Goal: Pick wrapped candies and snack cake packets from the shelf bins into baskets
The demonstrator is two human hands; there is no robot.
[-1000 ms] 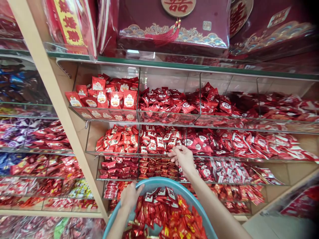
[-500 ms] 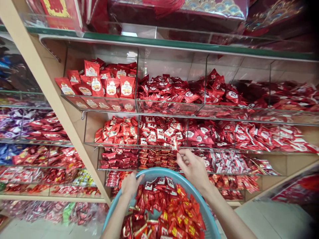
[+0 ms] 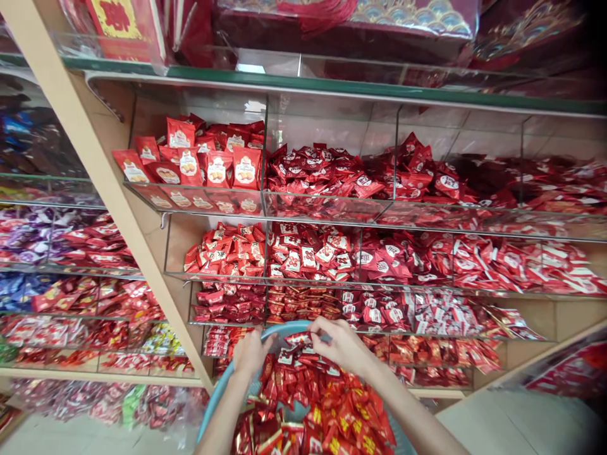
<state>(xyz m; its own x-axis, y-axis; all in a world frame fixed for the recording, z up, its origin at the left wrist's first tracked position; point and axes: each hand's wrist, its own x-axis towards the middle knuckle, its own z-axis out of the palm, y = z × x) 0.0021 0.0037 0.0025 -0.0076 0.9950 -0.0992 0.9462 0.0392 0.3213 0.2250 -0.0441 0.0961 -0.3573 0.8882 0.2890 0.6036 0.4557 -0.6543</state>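
Note:
My left hand is closed over the far left rim of a round blue plastic basket. My right hand is above the basket's far side, thumb and forefinger pinched on a small red-and-white wrapped candy. Several heaps of wrapped sweets fill the basket: dark red packets at the back, bright red ones with yellow print at the right, and shiny dark red ones with gold nearest me. A bit of blue basket floor shows between the heaps.
Glass-fronted shelves stand ahead, their bins holding red packets, among them red-and-white candies and cookie packets. A wooden upright divides off another shelf unit at left. Large dark red boxes sit overhead on a green-edged glass shelf.
My right hand has come down and left from the front of the shelf to over the basket, carrying the wrapped candy. My left hand keeps its hold on the rim.

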